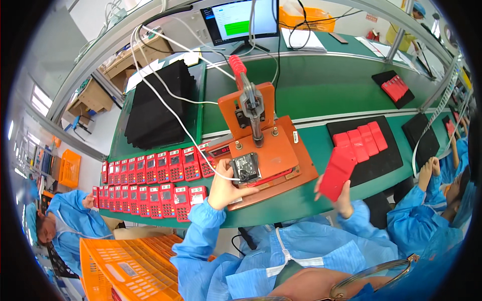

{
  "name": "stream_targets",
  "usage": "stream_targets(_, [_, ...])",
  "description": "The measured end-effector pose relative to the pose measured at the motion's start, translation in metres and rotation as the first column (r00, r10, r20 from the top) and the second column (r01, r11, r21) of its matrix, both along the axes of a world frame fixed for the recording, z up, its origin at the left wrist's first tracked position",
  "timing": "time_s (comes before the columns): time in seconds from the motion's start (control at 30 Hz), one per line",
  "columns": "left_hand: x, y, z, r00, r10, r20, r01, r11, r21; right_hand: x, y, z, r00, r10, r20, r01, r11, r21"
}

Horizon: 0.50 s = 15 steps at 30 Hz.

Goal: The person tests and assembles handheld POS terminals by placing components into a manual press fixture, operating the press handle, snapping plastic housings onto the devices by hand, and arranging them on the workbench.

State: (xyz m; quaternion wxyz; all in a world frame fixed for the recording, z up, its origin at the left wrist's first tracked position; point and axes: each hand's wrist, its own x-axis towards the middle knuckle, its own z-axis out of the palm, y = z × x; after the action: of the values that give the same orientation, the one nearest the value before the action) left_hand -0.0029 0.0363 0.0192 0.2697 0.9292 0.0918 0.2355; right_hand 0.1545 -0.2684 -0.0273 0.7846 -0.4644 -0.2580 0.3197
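Note:
My left hand [226, 188] is at the left edge of an orange fixture [276, 150], thumb and fingers spread apart beside a black circuit board [246, 167]; a white cable ends at that board. A red-handled toggle clamp [251, 105] stands upright on the fixture. To the right of the fixture, my right hand [341, 199] grips a red handheld payment terminal [337, 173], its plain back facing up. It is tilted, overlapping the near left corner of a black mat [379, 163]. Several similar red terminals [362, 140] lie on the mat.
Two rows of red keypad terminals [155, 200] line the bench's left part. Behind them lies a stack of black mats [158, 105]. A monitor [241, 22] stands at the back. Orange crates [125, 266] are at lower left. Co-workers in blue sit left and right [419, 205].

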Motion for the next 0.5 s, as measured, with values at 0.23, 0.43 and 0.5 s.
stream_targets(0.23, [-0.002, 0.015, -0.012, 0.965, -0.186, 0.187, 0.261, 0.778, -0.571, 0.051, 0.015, 0.075, 0.142, 0.468, 0.872, 0.249, 0.836, -0.489])
stream_targets(0.43, [-0.079, 0.009, -0.039, 0.713, 0.409, 0.569, 0.478, 0.311, -0.822, 0.030, 0.129, 0.051, -0.045, 0.361, 0.931, 0.080, 0.931, -0.357])
stream_targets(0.5, [-0.102, 0.002, -0.022, 0.632, 0.540, 0.557, 0.565, 0.170, -0.807, 0.024, 0.143, 0.045, 0.055, 0.419, 0.906, -0.072, 0.907, -0.415])
